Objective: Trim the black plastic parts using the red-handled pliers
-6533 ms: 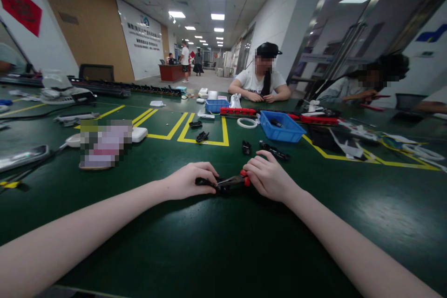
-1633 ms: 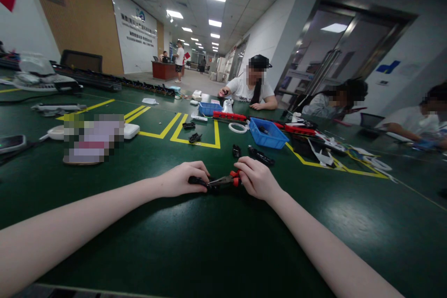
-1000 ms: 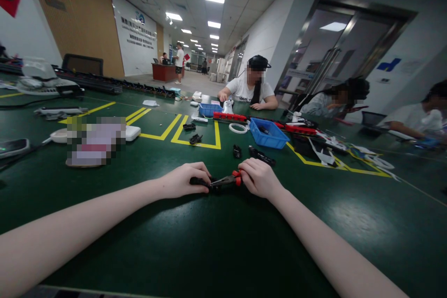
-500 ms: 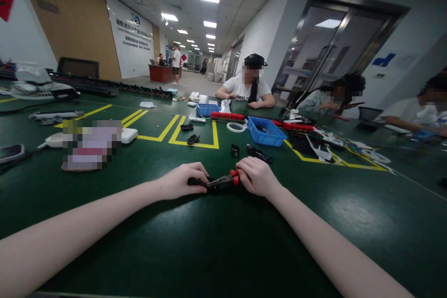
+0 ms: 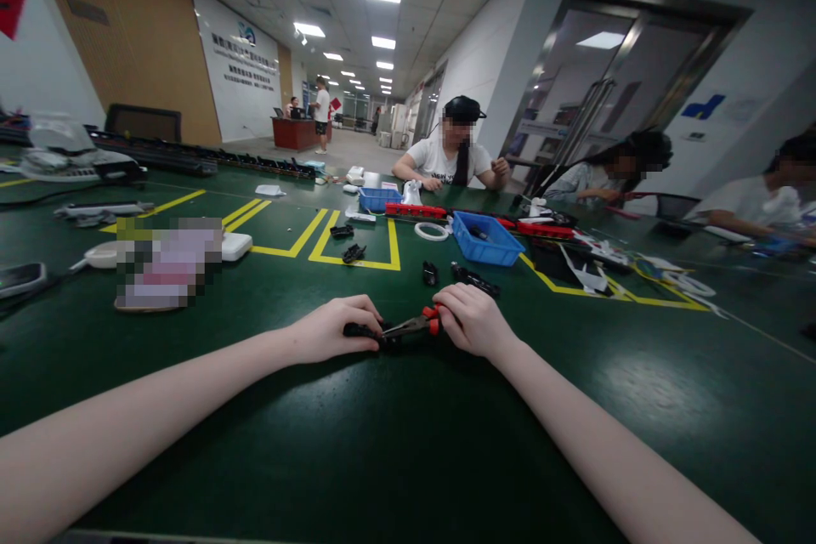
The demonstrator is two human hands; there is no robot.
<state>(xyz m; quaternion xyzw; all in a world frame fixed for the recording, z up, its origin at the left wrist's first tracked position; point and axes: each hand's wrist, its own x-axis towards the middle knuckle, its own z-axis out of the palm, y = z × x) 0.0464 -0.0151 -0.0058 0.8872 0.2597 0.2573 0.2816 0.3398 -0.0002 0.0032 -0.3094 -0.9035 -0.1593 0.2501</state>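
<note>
My left hand (image 5: pixel 335 330) is closed round a small black part (image 5: pixel 360 330), pinned low over the green table. Its exact kind is too dark and small to tell. My right hand (image 5: pixel 473 321) grips the red handles of needle-nose pliers (image 5: pixel 408 326). The jaws point left and meet the black part beside my left fingertips; whether they bite on it is unclear. Just beyond my right hand lie a short black piece (image 5: pixel 430 274) and a longer black piece (image 5: pixel 475 279). Two more black pieces, one of them this clip-like piece (image 5: pixel 353 253), lie inside a yellow taped outline.
A blue bin (image 5: pixel 488 248) with dark parts inside stands ahead to the right, next to a white ring (image 5: pixel 432 231). A blurred-out flat object (image 5: pixel 169 268) and a white box (image 5: pixel 236 247) lie to the left. Across the table sits a person (image 5: pixel 456 149); others sit at right.
Both hands keep the same hold on the black part and pliers. My view has turned to the right since the oldest frame. The person opposite has now raised a hand.
</note>
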